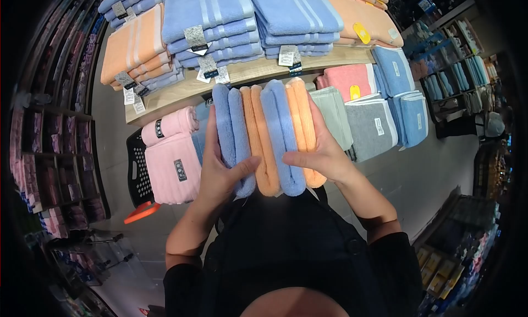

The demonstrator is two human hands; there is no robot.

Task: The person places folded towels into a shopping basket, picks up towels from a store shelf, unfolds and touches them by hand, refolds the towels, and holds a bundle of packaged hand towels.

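Note:
Between my two hands, in front of my chest, is a row of folded towels standing on edge, blue and orange by turns. My left hand (220, 168) presses on the outer blue towel (229, 130), its thumb lying across the front folds. An orange towel (258, 135) and a second blue towel (280, 130) sit in the middle. At the other end my right hand (327, 152) grips around the outer orange towel (303, 133), thumb reaching onto the blue one. The fingers behind the towels are mostly hidden.
Ahead, a wooden shelf (242, 72) bears stacks of blue towels (209, 14) and orange towels (135, 39). At left, a black basket (137, 168) with an orange handle (142, 212) holds pink towels (170, 171). Grey towels (371, 124) and darker blue towels (410, 119) lie at right.

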